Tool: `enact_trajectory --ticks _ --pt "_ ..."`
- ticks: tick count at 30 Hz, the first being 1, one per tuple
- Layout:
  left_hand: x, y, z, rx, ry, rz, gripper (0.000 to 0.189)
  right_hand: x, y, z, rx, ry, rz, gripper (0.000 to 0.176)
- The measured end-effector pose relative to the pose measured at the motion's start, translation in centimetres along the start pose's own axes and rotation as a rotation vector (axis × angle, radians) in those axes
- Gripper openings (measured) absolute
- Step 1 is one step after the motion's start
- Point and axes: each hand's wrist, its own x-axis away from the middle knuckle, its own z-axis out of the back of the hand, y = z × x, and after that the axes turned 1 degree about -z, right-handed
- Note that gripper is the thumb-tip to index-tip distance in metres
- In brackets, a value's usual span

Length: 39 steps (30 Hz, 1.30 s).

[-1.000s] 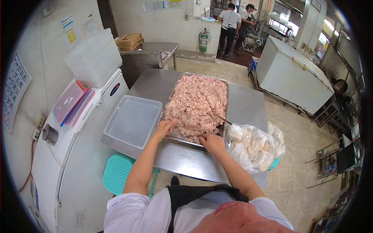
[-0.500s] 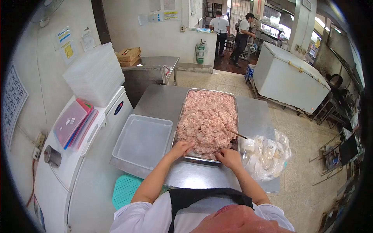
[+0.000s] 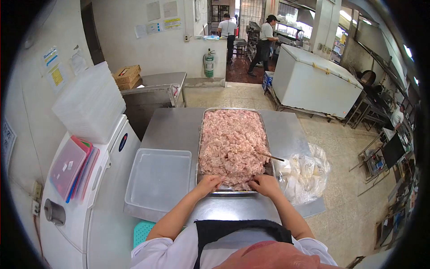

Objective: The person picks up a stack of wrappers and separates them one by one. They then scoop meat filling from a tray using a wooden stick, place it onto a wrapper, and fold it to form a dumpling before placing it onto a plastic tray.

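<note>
A large heap of raw ground meat [image 3: 232,139] fills a rectangular metal tray [image 3: 233,193] on the steel table. At the tray's near left, my left hand [image 3: 208,184] presses into the meat with fingers bent and tips against it. My right hand [image 3: 264,184] is curled at the near right corner, its fingertips in the meat's edge and partly hidden. A thin brown handle [image 3: 271,157] sticks out of the meat to the right; its other end is buried.
Left of the tray lies a shallow translucent plastic container [image 3: 157,179]. A clear plastic bag [image 3: 304,175] with pale contents sits at the right. A white freezer [image 3: 112,179] carries stacked white trays [image 3: 92,103] and coloured boards [image 3: 71,166]. Two people work far back.
The view has shifted, so the room appears further left. Both hands stay at the tray's near edge, with small finger movements in the ground meat.
</note>
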Motion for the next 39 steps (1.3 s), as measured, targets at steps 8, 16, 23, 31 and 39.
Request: enact_trajectory --ticks 8,16,23,31,39 --pt "0.7 1.2 -0.1 0.156 -0.057 0.025 0.041 -0.3 0.6 -1.0 0.027 0.102 0.009 0.038" --pt "0.2 -0.4 0.3 0.146 -0.038 -0.034 0.041 0.0 0.2 -1.0 0.025 0.129 -0.036 0.035" --pt "0.6 0.6 -0.4 0.056 0.017 -0.087 0.042 0.1 0.3 -1.1 -0.045 0.231 -0.009 0.034" --pt "0.4 0.0 -0.1 0.054 0.052 -0.079 0.039 0.5 -0.4 -0.6 -0.024 0.204 -0.06 0.034" --pt "0.4 0.1 -0.5 0.081 0.111 -0.066 0.04 0.3 0.2 -0.8 -0.029 0.216 -0.034 0.034"
